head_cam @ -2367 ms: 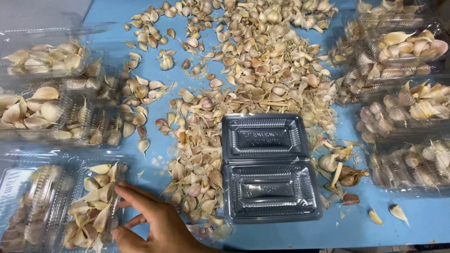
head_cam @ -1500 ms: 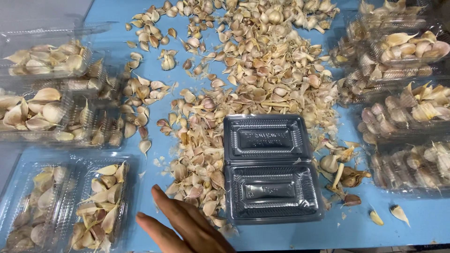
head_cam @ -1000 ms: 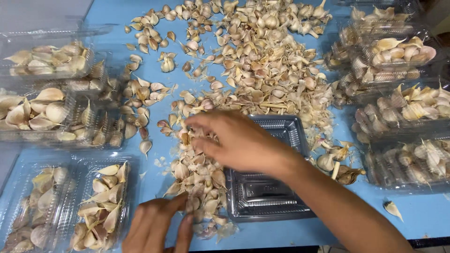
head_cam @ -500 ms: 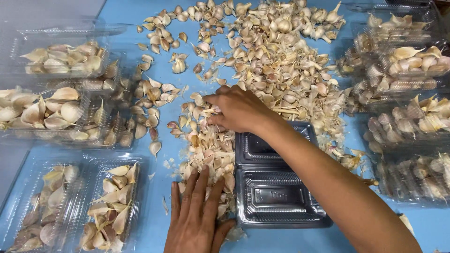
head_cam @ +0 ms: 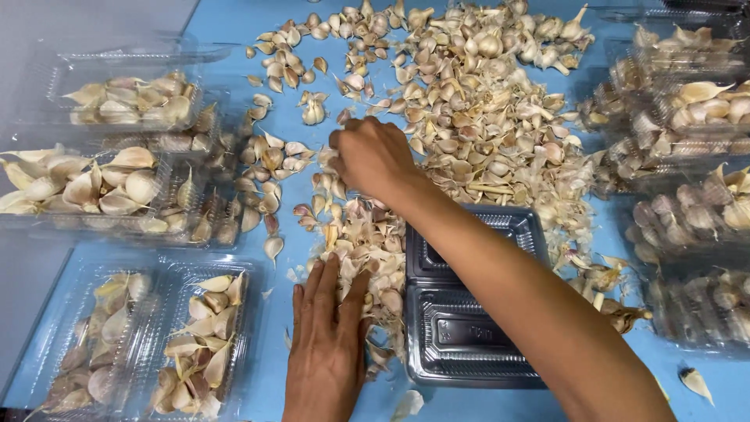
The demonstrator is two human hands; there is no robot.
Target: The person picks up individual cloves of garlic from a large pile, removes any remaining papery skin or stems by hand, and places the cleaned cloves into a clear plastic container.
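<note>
Two bare hands work on a blue table (head_cam: 250, 23) covered with loose garlic cloves (head_cam: 484, 117). The left hand (head_cam: 328, 344) lies flat, fingers extended and spread, palm down on the near part of the clove pile, gripping nothing. The right hand (head_cam: 373, 156) reaches across farther away, fingers curled down into the cloves; whether it grips any cannot be told. An empty clear plastic clamshell tray (head_cam: 476, 312) lies open just right of the left hand, partly under the right forearm. Filled trays (head_cam: 125, 101) line the left and right edges; bare blue surface remains only in narrow strips.
</note>
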